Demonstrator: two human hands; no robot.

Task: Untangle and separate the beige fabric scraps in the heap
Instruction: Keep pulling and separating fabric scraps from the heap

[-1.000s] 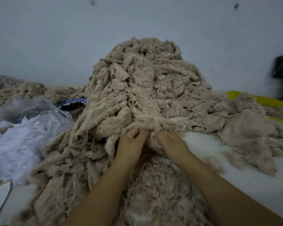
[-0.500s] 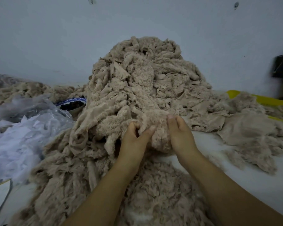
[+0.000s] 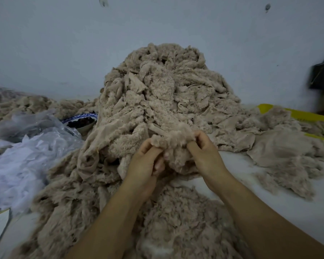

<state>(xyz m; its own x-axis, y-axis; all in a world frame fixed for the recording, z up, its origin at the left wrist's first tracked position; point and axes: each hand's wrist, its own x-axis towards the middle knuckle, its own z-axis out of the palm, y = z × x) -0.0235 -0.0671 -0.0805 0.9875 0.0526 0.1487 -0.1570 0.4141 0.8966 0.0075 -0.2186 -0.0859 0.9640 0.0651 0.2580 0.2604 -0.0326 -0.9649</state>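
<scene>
A fluffy beige scrap [image 3: 173, 141] sits at the foot of the big heap [image 3: 163, 90]. The left hand [image 3: 144, 165] and right hand [image 3: 206, 154] pinch it, fingers curled round it. Left of the hands, a blue-rimmed bowl [image 3: 79, 116] holds dark bits, and a clear bag [image 3: 43, 119] holds white scraps.

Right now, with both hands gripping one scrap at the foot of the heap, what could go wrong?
1. The heap rises steeply above the left hand and right hand. Pulling the scrap from its foot may bring upper pieces sliding down.
2. The bowl sits close by the heap's left edge, so shifting fabric could tip or bury it.
</scene>
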